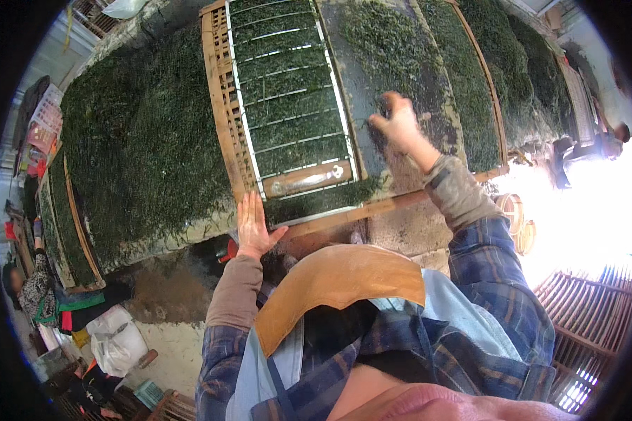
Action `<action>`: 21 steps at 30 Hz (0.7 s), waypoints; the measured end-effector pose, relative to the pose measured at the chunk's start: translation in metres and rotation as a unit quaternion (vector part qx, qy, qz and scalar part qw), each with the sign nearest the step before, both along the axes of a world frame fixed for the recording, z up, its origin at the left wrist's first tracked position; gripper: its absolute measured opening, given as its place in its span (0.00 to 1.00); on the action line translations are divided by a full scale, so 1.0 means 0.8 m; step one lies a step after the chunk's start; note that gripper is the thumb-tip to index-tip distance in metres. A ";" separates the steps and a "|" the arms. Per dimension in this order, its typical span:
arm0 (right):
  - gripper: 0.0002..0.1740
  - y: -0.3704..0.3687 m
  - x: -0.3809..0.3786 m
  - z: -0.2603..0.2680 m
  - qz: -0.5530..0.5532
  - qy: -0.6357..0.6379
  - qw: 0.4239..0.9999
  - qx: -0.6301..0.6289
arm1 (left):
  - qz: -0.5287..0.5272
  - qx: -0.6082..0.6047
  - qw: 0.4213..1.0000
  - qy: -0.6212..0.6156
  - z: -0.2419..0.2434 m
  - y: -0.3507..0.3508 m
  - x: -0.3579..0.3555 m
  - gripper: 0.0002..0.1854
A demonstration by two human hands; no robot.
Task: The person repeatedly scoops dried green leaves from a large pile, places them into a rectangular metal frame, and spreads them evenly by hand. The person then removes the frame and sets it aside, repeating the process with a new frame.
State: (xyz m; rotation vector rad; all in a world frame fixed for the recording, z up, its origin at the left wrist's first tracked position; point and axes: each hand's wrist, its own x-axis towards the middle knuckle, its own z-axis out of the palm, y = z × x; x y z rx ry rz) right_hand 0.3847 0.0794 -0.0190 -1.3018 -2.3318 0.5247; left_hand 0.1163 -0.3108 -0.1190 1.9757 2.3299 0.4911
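Note:
My left hand [253,225] lies flat, fingers together and thumb apart, on the near left corner of a wooden frame [218,94] with a lattice strip. Inside it is a white ladder-like grid [246,113], its bars crossing dark green leafy material [289,118]. A brown bar [305,180] with a shiny pale streak lies across the grid's near end. My right hand [400,123], blurred, is over a wet grey surface [361,84] right of the frame. Its fingers are curled, thumb apart; whether leaf bits sit between them is unclear.
More green leafy material covers the long worktop left [142,126] and right [400,47]. Wooden strips [487,79] cross it. At far left a person [37,289] stands near another frame [66,226]. A white plastic bag [113,339] is lower left; slatted racks [584,310] are lower right.

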 end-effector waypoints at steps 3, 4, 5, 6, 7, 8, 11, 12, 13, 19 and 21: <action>0.73 0.098 0.004 0.000 -0.140 -0.068 0.987 -0.029 | 0.006 -0.005 1.000 -0.005 0.002 0.003 0.001 0.63; 0.75 0.118 -0.001 -0.005 -0.150 -0.075 0.986 -0.003 | 0.003 -0.006 1.000 -0.015 0.003 0.003 0.001 0.63; 0.77 0.138 -0.008 -0.011 -0.163 -0.091 0.982 0.011 | 0.007 -0.018 1.000 -0.018 0.003 0.004 0.001 0.63; 0.77 0.157 -0.017 -0.014 -0.152 -0.064 0.986 0.030 | 0.006 -0.019 1.000 -0.016 0.002 0.004 0.001 0.63; 0.77 0.171 -0.027 -0.018 -0.146 -0.051 0.987 0.034 | 0.005 -0.013 1.000 -0.014 0.002 0.004 0.000 0.63; 0.78 0.188 -0.037 -0.019 -0.143 -0.033 0.989 0.019 | 0.008 -0.024 1.000 -0.010 0.001 0.004 0.000 0.64; 0.56 0.225 -0.061 -0.019 -0.099 -0.008 0.989 0.109 | 0.010 -0.039 0.999 -0.006 -0.002 0.001 -0.001 0.64; 0.36 0.234 -0.062 -0.018 -0.091 0.017 0.988 0.125 | 0.010 -0.037 0.999 0.002 -0.003 0.001 -0.002 0.64; 0.32 0.243 -0.061 -0.016 -0.090 0.013 0.988 0.124 | 0.011 -0.033 0.999 0.010 -0.004 0.001 -0.001 0.65; 0.22 0.266 -0.056 -0.010 -0.114 0.050 0.982 0.142 | 0.013 -0.025 0.999 0.015 -0.002 0.002 0.001 0.65; 0.23 0.268 -0.065 -0.009 -0.114 -0.016 0.983 0.140 | 0.011 -0.028 1.000 0.006 -0.001 0.002 0.001 0.65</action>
